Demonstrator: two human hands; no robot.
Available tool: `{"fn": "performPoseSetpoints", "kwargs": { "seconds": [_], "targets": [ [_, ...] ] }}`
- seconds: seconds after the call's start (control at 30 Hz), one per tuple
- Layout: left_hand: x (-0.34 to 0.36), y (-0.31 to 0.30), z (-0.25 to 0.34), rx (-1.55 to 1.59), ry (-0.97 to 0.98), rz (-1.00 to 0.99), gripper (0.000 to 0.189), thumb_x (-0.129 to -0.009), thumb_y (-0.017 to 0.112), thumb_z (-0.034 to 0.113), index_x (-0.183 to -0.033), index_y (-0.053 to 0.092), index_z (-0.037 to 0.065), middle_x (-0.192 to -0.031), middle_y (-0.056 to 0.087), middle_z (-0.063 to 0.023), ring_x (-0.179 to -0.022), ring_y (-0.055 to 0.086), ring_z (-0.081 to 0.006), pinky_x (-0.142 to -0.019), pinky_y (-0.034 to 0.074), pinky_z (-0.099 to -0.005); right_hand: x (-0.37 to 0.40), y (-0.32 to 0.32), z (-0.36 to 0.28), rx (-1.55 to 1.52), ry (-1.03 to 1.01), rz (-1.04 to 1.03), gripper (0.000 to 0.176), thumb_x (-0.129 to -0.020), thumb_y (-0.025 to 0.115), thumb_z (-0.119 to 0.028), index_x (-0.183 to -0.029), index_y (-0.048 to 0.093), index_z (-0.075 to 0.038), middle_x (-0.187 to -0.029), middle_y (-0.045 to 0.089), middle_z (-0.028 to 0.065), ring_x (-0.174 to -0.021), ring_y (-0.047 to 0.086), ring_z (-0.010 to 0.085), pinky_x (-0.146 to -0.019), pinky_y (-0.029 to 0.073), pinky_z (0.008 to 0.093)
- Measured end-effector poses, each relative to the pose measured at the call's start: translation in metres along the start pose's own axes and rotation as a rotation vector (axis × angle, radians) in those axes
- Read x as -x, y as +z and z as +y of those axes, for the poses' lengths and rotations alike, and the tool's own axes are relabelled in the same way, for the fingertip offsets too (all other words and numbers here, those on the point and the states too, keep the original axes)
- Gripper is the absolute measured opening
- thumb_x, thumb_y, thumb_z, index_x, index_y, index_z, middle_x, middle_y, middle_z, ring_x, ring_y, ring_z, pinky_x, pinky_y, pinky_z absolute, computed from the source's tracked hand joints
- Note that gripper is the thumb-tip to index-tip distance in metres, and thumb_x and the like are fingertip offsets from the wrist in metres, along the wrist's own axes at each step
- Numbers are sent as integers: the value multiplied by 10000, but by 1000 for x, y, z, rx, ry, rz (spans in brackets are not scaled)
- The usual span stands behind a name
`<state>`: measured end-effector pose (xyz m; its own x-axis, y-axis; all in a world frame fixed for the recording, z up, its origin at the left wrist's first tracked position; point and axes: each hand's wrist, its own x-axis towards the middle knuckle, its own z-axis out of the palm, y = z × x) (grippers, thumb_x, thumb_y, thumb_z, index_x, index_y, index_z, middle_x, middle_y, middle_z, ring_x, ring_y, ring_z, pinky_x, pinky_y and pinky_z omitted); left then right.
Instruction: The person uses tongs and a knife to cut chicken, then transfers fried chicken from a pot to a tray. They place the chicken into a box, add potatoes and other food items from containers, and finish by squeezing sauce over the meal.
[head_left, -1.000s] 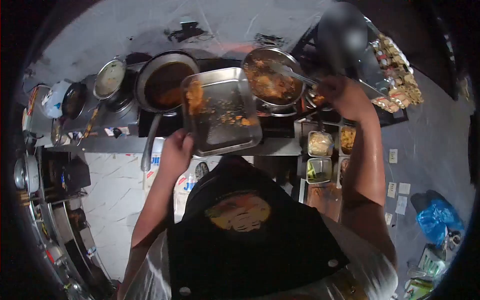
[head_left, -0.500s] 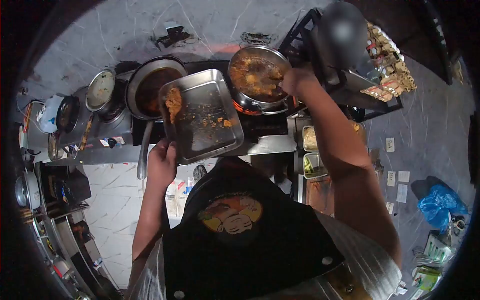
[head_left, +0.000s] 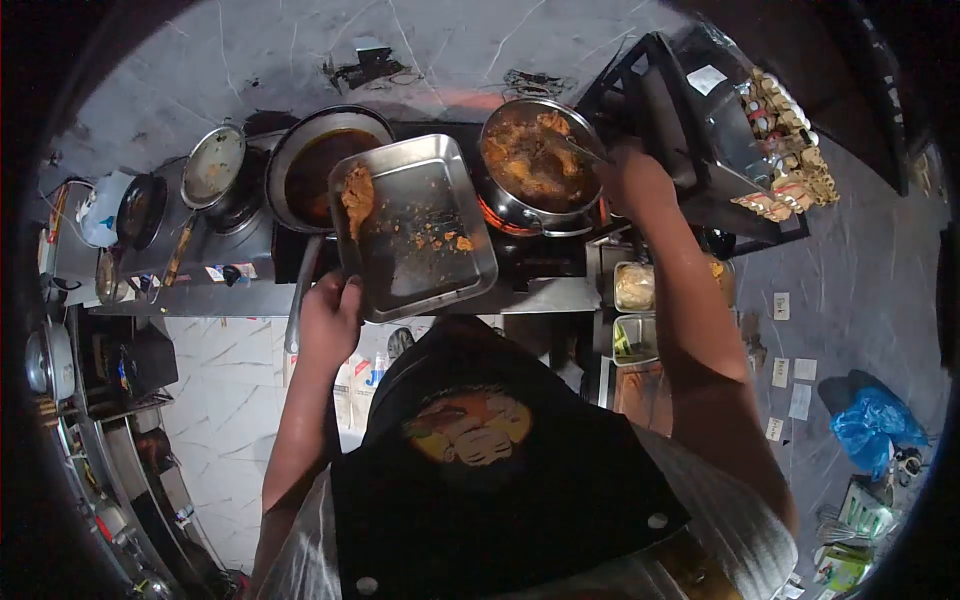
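Observation:
My left hand grips a shallow rectangular metal tray by its near left corner, thumb over the rim. In the tray lie one crusty orange-brown fried piece and scattered crumbs. My right hand is closed around a thin metal utensil, its kind hidden in part by the hand. The utensil's tip reaches into a steel pot on a glowing burner. Battered pieces fry in the bubbling oil there, one of them near the back rim.
Left of the tray, partly behind it, a large long-handled pan holds dark oil. Farther left are a strainer and a dark pan. Food containers stand beneath my right forearm. Egg cartons sit on a black rack.
My right hand has drawn back to the right from over the pot, uncovering the utensil. A fried piece now shows near the pot's back rim. My left hand keeps the tray tilted in place.

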<state>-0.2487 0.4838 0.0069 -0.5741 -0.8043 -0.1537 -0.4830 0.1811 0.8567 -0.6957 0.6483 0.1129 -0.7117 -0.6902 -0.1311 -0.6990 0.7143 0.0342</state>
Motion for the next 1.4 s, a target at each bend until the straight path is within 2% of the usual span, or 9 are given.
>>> {"fn": "performPoseSetpoints", "kwargs": {
  "seconds": [0.07,0.33,0.77,0.87,0.97,1.1,1.2,1.3,1.4],
  "targets": [
    [-5,3,-2,71,166,76,258,-1071,623,210,-1038,675,-41,-765,678,-145,-680,611,-153,-660,482,-367,11,4,6,-62,-22,64,393,-992,661,-390,-1213,728,-72,-1082,751,284,-1081,716,469,-943,576,552],
    [-16,10,24,55,153,-5,299,-1091,605,220,-1136,704,-58,-824,721,-145,-750,641,-158,-720,516,-359,21,23,21,-194,-36,177,371,-1012,676,-395,-1079,729,-34,-1013,734,287,-1029,696,493,-864,560,548],
    [-20,20,52,194,76,-54,266,-1100,570,197,-1002,662,-33,-705,626,-73,-681,609,-148,-638,478,-351,29,39,40,-493,0,195,406,-1006,729,-344,-1242,742,-15,-1090,760,274,-1100,723,456,-912,574,495],
    [-28,23,38,38,232,12,275,-1104,572,200,-976,651,-31,-694,611,-83,-668,602,-148,-626,468,-346,15,46,48,-615,-101,199,397,-1028,722,-347,-1206,749,7,-955,788,199,-894,769,357,-797,574,442],
    [-26,24,32,86,187,-24,282,-1095,578,202,-961,648,-36,-692,606,-107,-668,590,-150,-628,468,-353,31,36,37,-970,-12,-9,365,-1053,713,-344,-1152,775,2,-783,677,26,-652,544,84,-627,457,307],
    [-22,23,37,96,181,-2,282,-1090,580,208,-966,654,-35,-695,605,-107,-668,565,-138,-629,465,-353,26,32,42,-946,72,-139,388,-1073,672,-362,-1168,768,2,-844,681,14,-747,549,111,-671,451,308],
    [-18,18,48,107,136,-40,285,-1095,572,209,-972,654,-35,-695,600,-94,-677,562,-130,-632,462,-347,14,58,57,-919,-11,21,395,-1072,674,-376,-1162,769,-3,-901,723,33,-806,620,102,-708,498,327],
    [-20,19,41,44,234,16,294,-1108,563,214,-971,653,-30,-700,613,-87,-651,584,-125,-608,464,-343,13,59,53,-1025,-119,246,363,-1025,718,-319,-1178,756,8,-937,787,181,-846,749,292,-812,567,442],
    [-21,19,43,140,119,-28,306,-1102,569,224,-966,651,-36,-699,619,-125,-633,608,-161,-610,476,-365,26,46,37,-531,-105,276,328,-1014,703,-308,-1146,751,-12,-976,763,245,-930,759,401,-810,575,471]
  ]
}}
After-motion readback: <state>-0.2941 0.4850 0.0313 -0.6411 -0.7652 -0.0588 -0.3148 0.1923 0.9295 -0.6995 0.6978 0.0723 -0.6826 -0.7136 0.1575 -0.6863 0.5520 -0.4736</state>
